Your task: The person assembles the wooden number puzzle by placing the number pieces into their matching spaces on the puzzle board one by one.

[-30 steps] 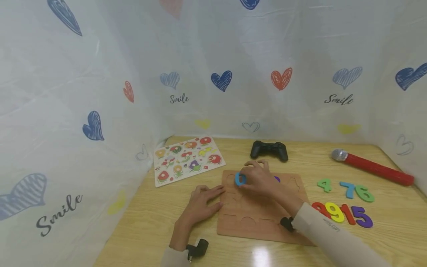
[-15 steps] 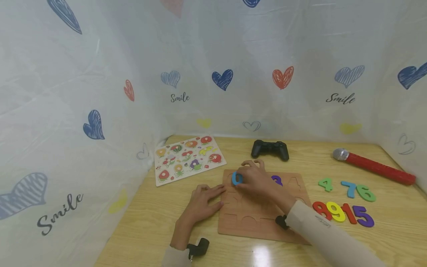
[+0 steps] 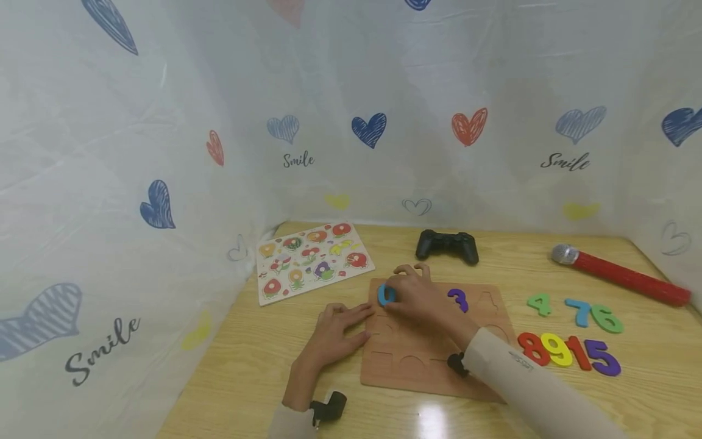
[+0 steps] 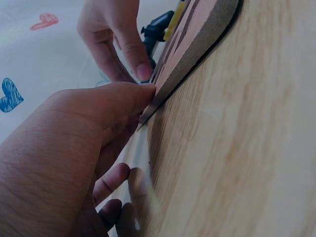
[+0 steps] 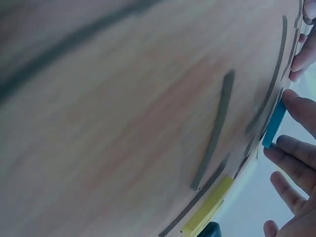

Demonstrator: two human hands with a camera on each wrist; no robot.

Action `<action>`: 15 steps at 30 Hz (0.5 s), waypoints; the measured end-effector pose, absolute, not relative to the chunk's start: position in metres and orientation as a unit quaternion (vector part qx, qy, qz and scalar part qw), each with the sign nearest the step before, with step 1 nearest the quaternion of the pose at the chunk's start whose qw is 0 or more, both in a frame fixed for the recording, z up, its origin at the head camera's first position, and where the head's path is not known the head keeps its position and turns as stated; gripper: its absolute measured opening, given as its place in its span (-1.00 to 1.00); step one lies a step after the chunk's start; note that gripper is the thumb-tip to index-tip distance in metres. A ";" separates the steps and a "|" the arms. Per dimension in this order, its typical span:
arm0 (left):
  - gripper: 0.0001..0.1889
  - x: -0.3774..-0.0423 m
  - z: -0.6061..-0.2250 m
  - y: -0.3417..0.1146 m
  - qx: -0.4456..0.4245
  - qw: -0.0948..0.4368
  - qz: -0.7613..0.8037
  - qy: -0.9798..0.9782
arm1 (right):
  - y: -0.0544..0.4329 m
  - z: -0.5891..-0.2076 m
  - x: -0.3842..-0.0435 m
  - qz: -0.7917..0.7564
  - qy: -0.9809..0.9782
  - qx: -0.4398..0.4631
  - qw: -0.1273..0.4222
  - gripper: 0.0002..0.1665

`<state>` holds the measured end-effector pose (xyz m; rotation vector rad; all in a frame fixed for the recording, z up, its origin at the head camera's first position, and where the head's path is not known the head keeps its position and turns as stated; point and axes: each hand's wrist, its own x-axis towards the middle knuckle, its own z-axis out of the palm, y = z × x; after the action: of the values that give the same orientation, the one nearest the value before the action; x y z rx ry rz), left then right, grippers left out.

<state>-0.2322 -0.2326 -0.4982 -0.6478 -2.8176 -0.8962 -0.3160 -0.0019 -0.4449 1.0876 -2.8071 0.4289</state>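
Note:
My right hand pinches a blue number 0 at the upper left recess of the wooden number puzzle board. In the right wrist view, the blue 0 lies between thumb and fingers, against the board's surface. Whether it sits fully in the recess cannot be told. My left hand touches the board's left edge with fairly straight fingers; in the left wrist view its thumb meets the board's edge. A purple 3 is in the board's top row. A yellow piece shows in the right wrist view.
Right of the board lie a green 4, blue 7, green 6, red 8 and several other numbers. Behind are a fruit puzzle, a black game controller and a red microphone.
My right hand has shifted slightly left with the blue 0, bringing it nearer the board's upper left corner; the purple 3 is more exposed. The left hand stays at the edge.

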 end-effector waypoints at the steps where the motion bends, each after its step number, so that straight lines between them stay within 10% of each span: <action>1: -0.49 -0.232 -0.498 -0.233 -0.212 0.056 -0.296 -0.930 | -0.003 -0.446 -0.317 0.139 -0.922 0.358 0.050 -0.56; 15: -0.50 -0.231 -0.495 -0.232 -0.213 0.055 -0.293 -0.930 | -0.006 -0.449 -0.322 0.133 -0.924 0.356 0.039 -0.54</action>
<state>-0.2313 -0.2315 -0.4953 -0.6478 -2.8252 -0.8904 -0.3218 -0.0063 -0.4493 1.0903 -2.8349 0.4077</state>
